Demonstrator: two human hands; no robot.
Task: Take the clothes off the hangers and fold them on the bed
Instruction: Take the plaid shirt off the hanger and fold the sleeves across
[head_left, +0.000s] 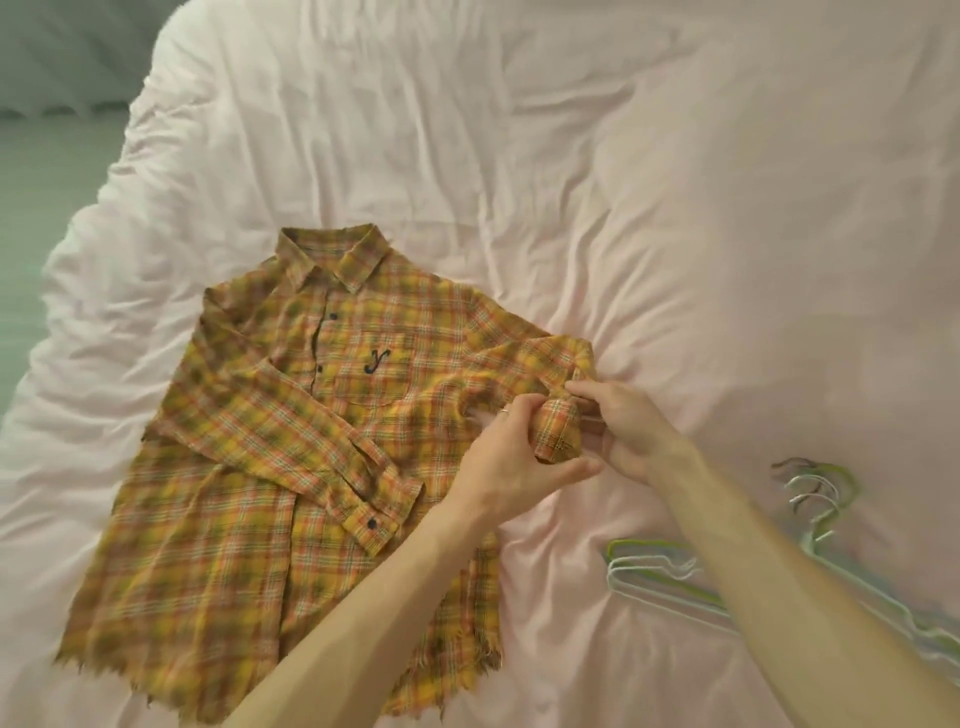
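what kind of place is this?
Likely a bedroom: a bed with a wrinkled pink cover, a plaid shirt spread on it, and a pile of wire hangers beside it.

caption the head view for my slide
Left hand and right hand grip a yellow plaid shirt's cuff on the pink bed, hangers alongside.

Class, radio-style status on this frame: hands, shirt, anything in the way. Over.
Left hand and right hand both grip the plaid sleeve cuff. Yellow plaid button-up shirt flat on pink bedsheet, other sleeve folded across. Pastel wire hangers lie apart, right.
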